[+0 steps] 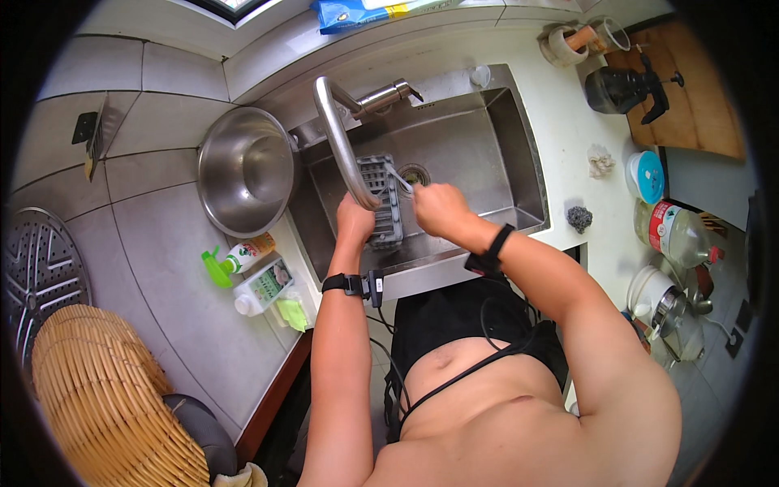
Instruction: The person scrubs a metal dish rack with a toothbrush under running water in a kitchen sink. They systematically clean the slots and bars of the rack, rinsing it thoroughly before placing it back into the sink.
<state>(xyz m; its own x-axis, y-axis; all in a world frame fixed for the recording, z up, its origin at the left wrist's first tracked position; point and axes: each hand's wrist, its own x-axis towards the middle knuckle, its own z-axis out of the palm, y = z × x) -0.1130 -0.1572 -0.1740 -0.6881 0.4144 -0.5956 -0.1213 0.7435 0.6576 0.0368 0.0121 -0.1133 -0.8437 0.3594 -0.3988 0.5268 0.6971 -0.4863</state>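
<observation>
In the stainless steel sink (453,146) a grey slotted plastic rack (389,210) is held tilted by my left hand (355,220), which grips its left edge, partly hidden behind the curved faucet spout (341,143). My right hand (441,209) is closed around the handle of a slim pale brush (398,177); the far end of the brush touches the upper right part of the rack. Just right of the rack lies the round drain (415,175). Whether water is running from the spout cannot be told.
Left of the sink stands a large steel bowl (246,173), with a green-topped spray bottle (234,262) and a white bottle (265,287) below it. On the right counter are a steel wool scourer (579,219), a crumpled cloth (600,161), a blue-lidded container (650,177) and a large plastic bottle (678,234).
</observation>
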